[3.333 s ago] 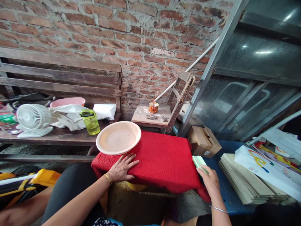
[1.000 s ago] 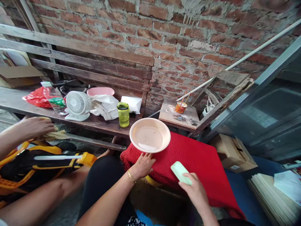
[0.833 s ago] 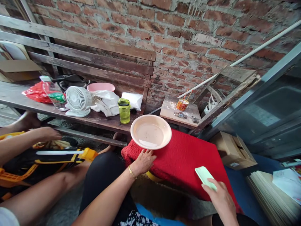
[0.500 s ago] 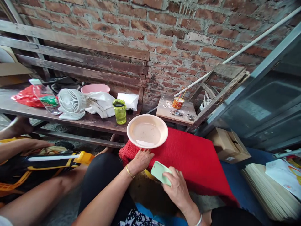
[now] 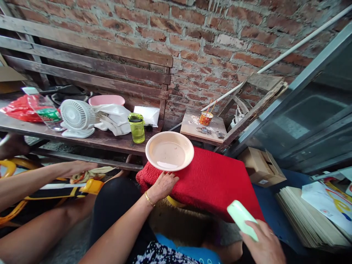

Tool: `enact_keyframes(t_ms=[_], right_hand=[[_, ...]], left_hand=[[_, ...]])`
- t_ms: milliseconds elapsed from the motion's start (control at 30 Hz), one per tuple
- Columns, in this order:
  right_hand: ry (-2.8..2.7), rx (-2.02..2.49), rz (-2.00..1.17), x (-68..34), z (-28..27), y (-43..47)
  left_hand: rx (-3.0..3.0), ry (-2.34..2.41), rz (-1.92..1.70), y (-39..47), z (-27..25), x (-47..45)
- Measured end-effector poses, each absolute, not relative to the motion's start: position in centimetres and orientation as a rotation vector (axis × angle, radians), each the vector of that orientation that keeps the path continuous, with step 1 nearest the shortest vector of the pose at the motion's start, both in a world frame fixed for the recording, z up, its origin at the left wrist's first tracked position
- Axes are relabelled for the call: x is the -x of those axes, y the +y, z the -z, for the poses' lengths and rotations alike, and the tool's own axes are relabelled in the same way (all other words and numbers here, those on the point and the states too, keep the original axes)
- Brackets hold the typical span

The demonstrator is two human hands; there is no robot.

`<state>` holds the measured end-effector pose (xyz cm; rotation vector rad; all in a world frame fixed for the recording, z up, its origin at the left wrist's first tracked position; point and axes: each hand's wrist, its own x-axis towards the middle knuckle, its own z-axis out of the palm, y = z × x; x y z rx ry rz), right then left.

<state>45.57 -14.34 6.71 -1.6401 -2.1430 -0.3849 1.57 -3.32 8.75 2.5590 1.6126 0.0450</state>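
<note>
A round cream basin (image 5: 154,163) holding clear water with a few dark specks stands on a red cloth-covered surface (image 5: 217,179). My left hand (image 5: 164,184), with a gold bangle at the wrist, reaches to the basin's near side. Its fingers are extended and slightly spread, the tips at or just under the rim. At the lower right, my right hand (image 5: 262,242) is closed round a light green, flat, rounded slab (image 5: 242,218), perhaps a phone or a brush back. Its underside is hidden.
On the wooden bench (image 5: 110,141) are a green bottle (image 5: 136,128), white fan (image 5: 78,115), pink tub (image 5: 107,100) and clear bottle (image 5: 45,110). Metal locks (image 5: 203,130) lie on a small table. Another person's arm (image 5: 41,178) is at left; a cardboard box (image 5: 261,167) stands right.
My right hand has swung right and toward me with the green slab, away from the basin. My left hand stays by the rim. The other person's arm has reached further right.
</note>
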Motion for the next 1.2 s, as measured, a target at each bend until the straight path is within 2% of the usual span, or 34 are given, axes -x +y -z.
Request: enact_keyframes(t_ms=[133,233,400,500,633,833,967,1067,1200], right_hand=[[-2.307,1.387,0.399,-34.8,-6.1,-12.8],[-2.374,1.326,0.45,-32.7,-5.3,-12.4],[-2.409,1.363,0.635,-43.9,-5.3,-14.2],[-2.326,1.542,0.652,-51.3,-6.3,-16.3],[-2.133,1.835,0.44,-52.0,-7.4,-17.0],[-2.013,1.787,-0.06,-37.4,-7.7,-11.5],[-2.1,1.715,-0.263,-31.1,-7.6,-8.1],[-1.993,1.852,-0.341,-34.0,-6.9,-7.9],[-1.564,2.235,-0.282,-45.6,-6.6,-10.3]], left_hand=[[-2.585,1.593,-0.039,-3.2,-9.0,-1.8],[-2.595,1.595,-0.028,-3.1,-9.0,-1.9],[-2.587,1.584,-0.037,-3.1,-9.2,-2.1],[-2.574,1.576,-0.044,-3.2,-9.2,-2.0],[-2.578,1.578,-0.051,-3.2,-9.0,-1.9],[-2.607,1.559,-0.091,-3.1,-8.4,-2.3],[-2.635,1.54,-0.134,-3.2,-7.6,-2.9],[-2.655,1.521,-0.192,-3.4,-6.8,-3.2],[-2.646,1.486,-0.215,-3.5,-5.6,-3.0]])
